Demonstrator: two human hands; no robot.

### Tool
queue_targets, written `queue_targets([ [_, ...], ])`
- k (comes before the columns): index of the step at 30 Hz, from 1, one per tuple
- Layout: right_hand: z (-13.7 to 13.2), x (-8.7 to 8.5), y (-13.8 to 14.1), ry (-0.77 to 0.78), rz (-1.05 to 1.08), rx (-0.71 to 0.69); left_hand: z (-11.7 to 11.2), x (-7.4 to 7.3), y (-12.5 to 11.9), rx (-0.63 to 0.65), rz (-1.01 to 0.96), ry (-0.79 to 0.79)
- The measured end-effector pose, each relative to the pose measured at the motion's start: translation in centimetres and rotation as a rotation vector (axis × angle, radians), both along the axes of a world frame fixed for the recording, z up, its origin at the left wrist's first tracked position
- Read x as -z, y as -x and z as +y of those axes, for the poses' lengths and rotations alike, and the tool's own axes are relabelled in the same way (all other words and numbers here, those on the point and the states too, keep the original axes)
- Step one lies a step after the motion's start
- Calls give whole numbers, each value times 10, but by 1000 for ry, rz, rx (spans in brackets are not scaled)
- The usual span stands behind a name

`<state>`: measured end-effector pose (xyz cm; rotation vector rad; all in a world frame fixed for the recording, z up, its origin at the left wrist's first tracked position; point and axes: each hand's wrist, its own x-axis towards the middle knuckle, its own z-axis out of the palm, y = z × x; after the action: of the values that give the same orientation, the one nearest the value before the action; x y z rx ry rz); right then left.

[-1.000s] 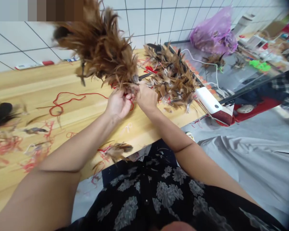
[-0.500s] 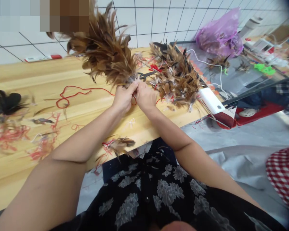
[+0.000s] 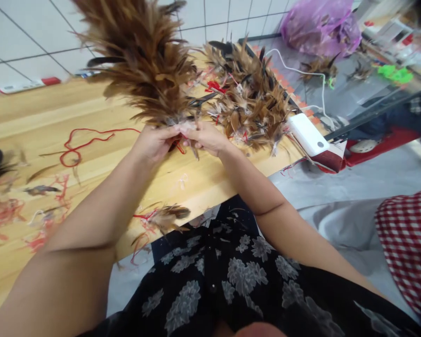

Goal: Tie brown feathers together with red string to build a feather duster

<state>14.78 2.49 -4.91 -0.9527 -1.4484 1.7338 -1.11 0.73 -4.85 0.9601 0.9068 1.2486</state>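
Note:
A long, thick feather duster (image 3: 147, 65) of brown feathers rises from my hands toward the tiled wall. My left hand (image 3: 156, 142) is closed round its pale lower end, which shows between the two hands. Thumb and fingers of my right hand (image 3: 209, 138) pinch that same end from the other side. A small feather tip (image 3: 194, 152) pokes out below the right fingers. Red string (image 3: 73, 142) runs from my left hand across the table in a loose loop. Just behind the right hand lie dark-bladed scissors (image 3: 205, 98), partly hidden by feathers.
Small feather bunches (image 3: 256, 100) are heaped to the right, beside a white power bank (image 3: 307, 134) with a cable. A feather tuft (image 3: 168, 216) lies at the wooden table's (image 3: 101, 100) front edge. Red string scraps (image 3: 3, 213) lie left. A purple bag (image 3: 321, 28) stands behind.
My hands have drawn slightly apart, and more of the duster's pale end shows between them. A feather tip now sticks out under the right fingers. The view has shifted a little.

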Motion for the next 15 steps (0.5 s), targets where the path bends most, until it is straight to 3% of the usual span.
queue_targets([
  [4,-5,-10,-2,-52,1,-29,-3,-4,3,10,44,40],
  [15,-18,-30,-6,-27,-110,-93,-7,-24,1,148,239,-93],
])
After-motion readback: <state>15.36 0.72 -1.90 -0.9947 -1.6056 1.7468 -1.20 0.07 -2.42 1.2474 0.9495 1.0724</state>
